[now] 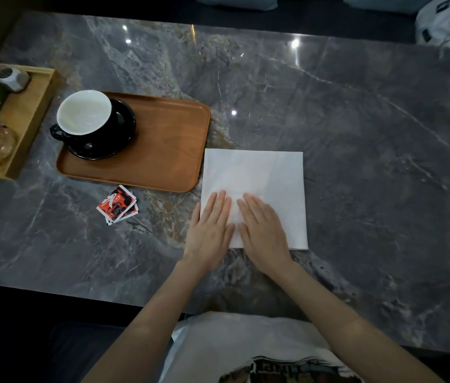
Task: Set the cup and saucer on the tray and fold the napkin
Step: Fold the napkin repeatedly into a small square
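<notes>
Cup and saucer: the black cup (85, 117) with white inside stands on its black saucer (118, 134), at 9 o'clock on the wooden tray (168, 150); this step looks done.
Left hand (210, 228): flat on the napkin's 7 o'clock corner, fingers straight and together, pressing.
Napkin (268, 175): white square just beside the tray at 3 o'clock; probably light, soft and easy to crease, best lifted by one corner.
Right hand (262, 230): flat beside the left one, fingers straight, holding nothing.

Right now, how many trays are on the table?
2. The brown tray holds the cup and saucer, left of the napkin. A lighter wooden tray lies at the table's left edge, partly out of frame.
</notes>
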